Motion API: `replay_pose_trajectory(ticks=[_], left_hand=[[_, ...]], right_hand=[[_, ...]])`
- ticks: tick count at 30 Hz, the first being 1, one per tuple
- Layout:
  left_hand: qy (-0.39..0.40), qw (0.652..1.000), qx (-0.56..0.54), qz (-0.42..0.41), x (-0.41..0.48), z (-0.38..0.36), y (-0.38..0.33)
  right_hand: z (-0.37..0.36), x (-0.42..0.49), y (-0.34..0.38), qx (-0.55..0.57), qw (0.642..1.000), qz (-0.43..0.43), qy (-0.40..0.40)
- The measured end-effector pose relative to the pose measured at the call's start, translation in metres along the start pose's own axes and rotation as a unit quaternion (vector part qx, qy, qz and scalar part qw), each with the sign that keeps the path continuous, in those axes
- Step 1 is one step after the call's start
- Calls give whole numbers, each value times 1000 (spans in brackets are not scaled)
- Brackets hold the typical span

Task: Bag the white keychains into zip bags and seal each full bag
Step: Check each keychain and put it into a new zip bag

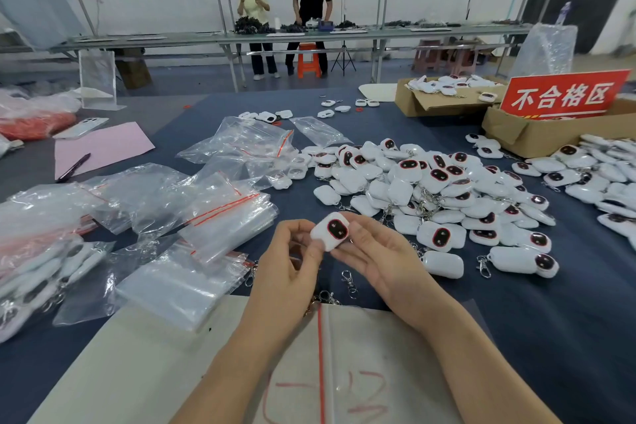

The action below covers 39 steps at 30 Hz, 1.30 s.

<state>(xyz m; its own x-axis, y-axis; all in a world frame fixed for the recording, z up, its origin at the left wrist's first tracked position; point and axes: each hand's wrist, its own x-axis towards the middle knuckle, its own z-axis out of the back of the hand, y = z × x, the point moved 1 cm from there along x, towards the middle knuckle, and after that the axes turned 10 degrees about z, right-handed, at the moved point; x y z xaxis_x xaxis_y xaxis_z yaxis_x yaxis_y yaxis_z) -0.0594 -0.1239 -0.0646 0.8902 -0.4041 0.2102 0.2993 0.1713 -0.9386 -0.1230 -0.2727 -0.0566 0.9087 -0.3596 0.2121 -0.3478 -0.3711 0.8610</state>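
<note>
White keychain (331, 230) being held up over the worktop (537, 337), centre view. Left hand (287, 272) and right hand (377, 256) both pinching it, each grip closing on its edges. Keychain pile (433, 189) lying at 2 o'clock, zip bags (223, 213) at 10 o'clock.

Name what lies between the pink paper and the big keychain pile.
Clear zip bags with red seal strips lie between the pink paper and the keychain pile, in the head view.
</note>
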Motion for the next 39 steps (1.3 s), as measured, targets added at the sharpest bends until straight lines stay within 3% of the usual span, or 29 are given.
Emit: replay_pose_trajectory(ticks=[6,12,18,32,39], left_hand=[[53,998,13,11,-1,-2,-1],[34,999,-11,-1,1,1,-3],[37,999,-24,-10,1,1,-5],[77,995,-59,0,-2,3,-9],[52,998,-44,-6,0,2,-7]], right_hand=[[3,-1,2,-85,996,27,-11],[1,-2,3,-150,988,42,-3],[2,-2,1,-117,992,49,-1],[7,-2,-2,-157,984,84,10],[3,-4,1,-148,986,81,15]])
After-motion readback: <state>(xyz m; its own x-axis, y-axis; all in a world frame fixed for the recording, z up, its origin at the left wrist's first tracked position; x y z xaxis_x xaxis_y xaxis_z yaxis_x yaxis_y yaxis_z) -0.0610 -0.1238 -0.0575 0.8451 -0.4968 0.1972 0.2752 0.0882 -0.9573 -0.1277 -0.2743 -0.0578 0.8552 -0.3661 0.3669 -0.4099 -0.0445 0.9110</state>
